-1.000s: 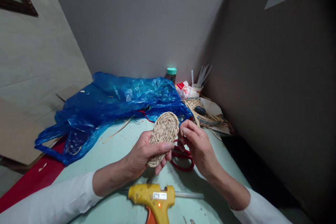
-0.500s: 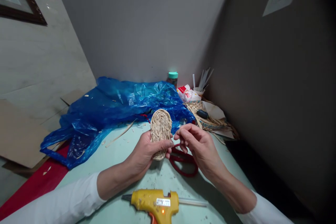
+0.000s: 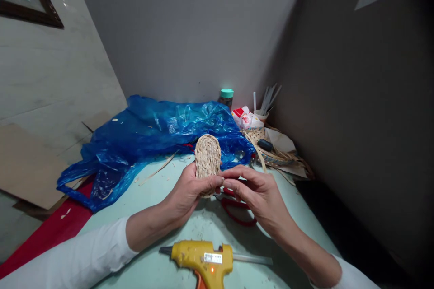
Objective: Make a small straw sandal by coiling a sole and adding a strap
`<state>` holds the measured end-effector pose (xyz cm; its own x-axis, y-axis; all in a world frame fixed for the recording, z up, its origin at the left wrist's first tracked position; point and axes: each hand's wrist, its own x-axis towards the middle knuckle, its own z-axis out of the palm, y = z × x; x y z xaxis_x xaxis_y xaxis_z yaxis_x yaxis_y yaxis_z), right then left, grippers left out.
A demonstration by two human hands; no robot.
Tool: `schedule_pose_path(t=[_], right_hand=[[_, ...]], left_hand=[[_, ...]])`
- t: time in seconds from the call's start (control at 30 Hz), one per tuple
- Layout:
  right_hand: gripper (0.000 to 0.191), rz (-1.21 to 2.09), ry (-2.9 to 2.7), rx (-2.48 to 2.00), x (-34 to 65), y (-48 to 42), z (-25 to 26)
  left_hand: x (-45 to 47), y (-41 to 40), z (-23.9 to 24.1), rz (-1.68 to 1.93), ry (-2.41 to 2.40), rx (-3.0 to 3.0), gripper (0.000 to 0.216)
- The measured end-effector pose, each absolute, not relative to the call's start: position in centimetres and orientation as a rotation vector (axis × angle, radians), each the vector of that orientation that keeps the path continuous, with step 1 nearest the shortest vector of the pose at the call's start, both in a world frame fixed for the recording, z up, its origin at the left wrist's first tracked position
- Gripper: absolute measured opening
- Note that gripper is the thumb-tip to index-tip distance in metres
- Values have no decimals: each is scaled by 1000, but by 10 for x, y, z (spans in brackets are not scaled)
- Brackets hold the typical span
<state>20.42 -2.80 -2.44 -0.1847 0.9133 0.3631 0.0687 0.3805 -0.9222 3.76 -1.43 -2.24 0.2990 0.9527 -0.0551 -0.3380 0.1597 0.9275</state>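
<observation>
A small oval sole of braided straw [image 3: 208,157] stands upright in my left hand [image 3: 195,185], its thumb lying across the lower front. My right hand [image 3: 256,192] is at the sole's lower right edge, thumb and forefinger pinched together beside my left thumb. What lies between those fingertips, if anything, is too small to make out. Behind and below the right hand are red-handled scissors [image 3: 237,214], partly covered by it. Nearest me lies a yellow glue gun [image 3: 203,257] with its light glowing orange and a glue stick [image 3: 252,258] poking out of its back.
A crumpled blue plastic bag [image 3: 159,122] spreads over the back of the pale green table [image 3: 142,235]. At the back right stand a jar with a green lid [image 3: 226,97], a cup of glue sticks [image 3: 262,113] and a woven basket [image 3: 276,158] with straw strips. Walls rise behind and right.
My right hand has moved left, and its fingertips now meet the sole's edge by my left thumb. The sole stays in my left hand. The whole view has shifted slightly.
</observation>
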Motion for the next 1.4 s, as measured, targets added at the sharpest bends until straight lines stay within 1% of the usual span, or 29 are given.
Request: schedule_pose_path(t=[0.17, 0.3, 0.5, 0.63, 0.8, 1.0, 1.2, 1.4], right_hand=[[13, 824, -1720, -839, 209, -23, -27], [16, 531, -1861, -783, 208, -24, -25], [15, 26, -2039, -698, 208, -29, -27], [16, -157, -2130, -723, 209, -29, -32], [19, -163, -2181, -730, 209, -29, -36], [23, -205, -2148, -740, 208, -32, -36], [22, 114, -1991, -807, 204, -36, -32], [22, 274, -1828, -871, 200, -37, -20]], left_hand=[[38, -13, -22, 982, 744, 897, 41], [40, -15, -19, 973, 732, 886, 37], [41, -16, -20, 962, 717, 863, 43], [40, -15, -21, 936, 726, 851, 44], [38, -12, -20, 865, 684, 900, 37], [38, -14, -17, 828, 635, 993, 34], [36, -15, -11, 854, 624, 1047, 30], [36, -14, -7, 853, 687, 1064, 28]])
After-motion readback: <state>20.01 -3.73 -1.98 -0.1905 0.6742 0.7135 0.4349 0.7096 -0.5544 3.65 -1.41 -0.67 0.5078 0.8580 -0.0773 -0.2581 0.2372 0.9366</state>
